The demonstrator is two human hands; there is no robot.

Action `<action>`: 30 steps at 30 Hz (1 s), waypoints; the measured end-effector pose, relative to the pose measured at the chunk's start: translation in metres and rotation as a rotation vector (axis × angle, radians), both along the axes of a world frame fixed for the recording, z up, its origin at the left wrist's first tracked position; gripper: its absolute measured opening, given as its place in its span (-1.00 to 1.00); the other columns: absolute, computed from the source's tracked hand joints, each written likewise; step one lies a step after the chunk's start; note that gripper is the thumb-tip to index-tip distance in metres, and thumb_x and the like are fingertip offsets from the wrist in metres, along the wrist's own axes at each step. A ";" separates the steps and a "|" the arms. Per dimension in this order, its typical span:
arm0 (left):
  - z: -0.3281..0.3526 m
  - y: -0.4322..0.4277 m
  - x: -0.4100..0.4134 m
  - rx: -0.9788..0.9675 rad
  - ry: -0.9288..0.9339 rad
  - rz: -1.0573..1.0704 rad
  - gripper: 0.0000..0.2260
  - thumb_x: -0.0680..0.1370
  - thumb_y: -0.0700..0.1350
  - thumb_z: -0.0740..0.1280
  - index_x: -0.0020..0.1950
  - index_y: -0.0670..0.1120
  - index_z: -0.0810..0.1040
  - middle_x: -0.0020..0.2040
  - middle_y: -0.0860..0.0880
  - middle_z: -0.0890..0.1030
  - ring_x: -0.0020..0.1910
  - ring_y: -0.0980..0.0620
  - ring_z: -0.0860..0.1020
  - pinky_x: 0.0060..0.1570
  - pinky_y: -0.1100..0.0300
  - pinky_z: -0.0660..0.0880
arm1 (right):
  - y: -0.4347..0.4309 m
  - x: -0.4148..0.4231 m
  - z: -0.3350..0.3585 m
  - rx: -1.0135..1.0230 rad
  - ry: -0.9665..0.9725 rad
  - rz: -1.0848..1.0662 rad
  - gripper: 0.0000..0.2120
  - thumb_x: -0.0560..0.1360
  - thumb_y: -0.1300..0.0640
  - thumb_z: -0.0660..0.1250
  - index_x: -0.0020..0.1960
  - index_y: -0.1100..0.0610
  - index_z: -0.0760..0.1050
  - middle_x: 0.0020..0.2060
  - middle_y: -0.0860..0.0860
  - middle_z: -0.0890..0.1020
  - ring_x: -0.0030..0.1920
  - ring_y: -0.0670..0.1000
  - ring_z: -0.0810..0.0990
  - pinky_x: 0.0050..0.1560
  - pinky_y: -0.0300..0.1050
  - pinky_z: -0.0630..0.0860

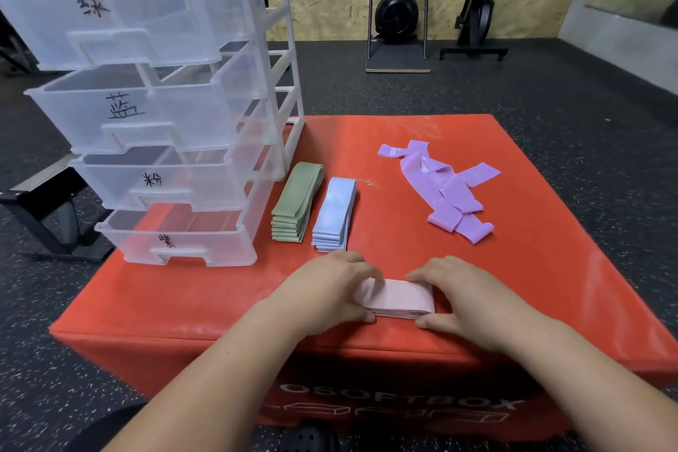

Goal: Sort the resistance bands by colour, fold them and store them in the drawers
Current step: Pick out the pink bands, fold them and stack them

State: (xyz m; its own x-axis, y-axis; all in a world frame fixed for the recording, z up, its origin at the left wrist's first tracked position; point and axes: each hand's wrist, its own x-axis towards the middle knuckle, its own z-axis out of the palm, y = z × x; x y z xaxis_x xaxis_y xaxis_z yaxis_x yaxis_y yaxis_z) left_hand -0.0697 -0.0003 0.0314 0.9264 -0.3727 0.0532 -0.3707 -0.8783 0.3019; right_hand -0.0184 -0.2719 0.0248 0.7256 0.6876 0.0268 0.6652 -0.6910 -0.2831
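Observation:
A stack of folded pink bands [398, 299] lies near the front edge of the red soft box [513, 286]. My left hand [323, 290] grips its left end, thumb under the front edge. My right hand [466, 295] holds its right end the same way. Behind them lie a neat stack of green bands [298, 201] and a stack of light blue bands [336, 217]. A loose heap of purple bands [445, 191] sprawls at the right of the box. The clear plastic drawer unit [165, 114] stands at the left with all its labelled drawers pulled out.
The red box sits on black speckled gym flooring [550, 92]. A black bench frame [40, 209] stands left of the drawers. Exercise machines [398, 11] stand against the wooden back wall.

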 end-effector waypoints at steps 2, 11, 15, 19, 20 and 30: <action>0.001 0.002 -0.001 -0.019 0.010 0.015 -0.51 0.40 0.15 0.59 0.29 0.20 0.57 0.08 0.15 0.55 0.11 0.09 0.51 0.06 0.00 0.55 | -0.002 -0.001 0.002 -0.008 0.014 -0.009 -0.37 0.39 -0.32 0.50 0.41 -0.23 0.44 0.18 -0.32 0.47 0.19 -0.14 0.44 0.26 -0.07 0.46; 0.004 0.003 -0.003 -0.028 0.010 0.024 -0.51 0.42 0.13 0.61 0.32 0.17 0.59 0.14 0.14 0.62 0.16 0.07 0.52 0.14 0.02 0.51 | 0.009 -0.012 0.005 0.098 0.273 -0.290 -0.50 0.62 -0.22 0.28 0.51 -0.11 0.35 0.01 -0.17 0.54 0.03 -0.12 0.53 0.08 -0.16 0.41; 0.003 0.000 -0.005 -0.031 0.002 0.037 -0.52 0.41 0.12 0.61 0.29 0.18 0.58 0.12 0.15 0.59 0.16 0.07 0.50 0.14 0.00 0.52 | 0.021 -0.020 0.002 0.128 0.317 -0.384 -0.56 0.57 -0.11 0.40 0.41 -0.11 0.41 -0.07 -0.12 0.61 -0.01 -0.05 0.60 0.06 -0.06 0.52; -0.003 0.000 -0.009 -0.030 -0.018 0.040 -0.52 0.42 0.15 0.58 0.29 0.19 0.54 0.09 0.16 0.54 0.14 0.07 0.49 0.11 -0.01 0.53 | 0.029 -0.025 0.002 0.257 0.359 -0.473 -0.67 0.46 0.02 0.45 0.16 -0.16 0.43 -0.24 -0.04 0.67 -0.17 -0.08 0.63 -0.06 0.00 0.58; -0.004 0.001 -0.009 -0.028 -0.023 0.036 -0.52 0.43 0.18 0.57 0.29 0.20 0.53 0.09 0.17 0.53 0.14 0.08 0.48 0.10 -0.01 0.54 | 0.031 -0.026 0.002 0.288 0.367 -0.484 -0.68 0.44 0.04 0.45 0.11 -0.16 0.42 -0.25 -0.03 0.67 -0.21 -0.07 0.62 -0.08 0.02 0.58; -0.003 -0.007 -0.009 -0.326 0.003 0.179 -0.53 0.59 0.07 0.48 0.47 0.16 0.45 0.32 0.18 0.52 0.14 0.13 0.55 0.14 0.16 0.49 | 0.033 -0.021 0.039 0.594 0.234 -0.162 -0.58 0.41 0.26 0.45 0.14 -0.13 0.46 -0.08 -0.11 0.59 -0.01 0.00 0.59 -0.01 -0.04 0.57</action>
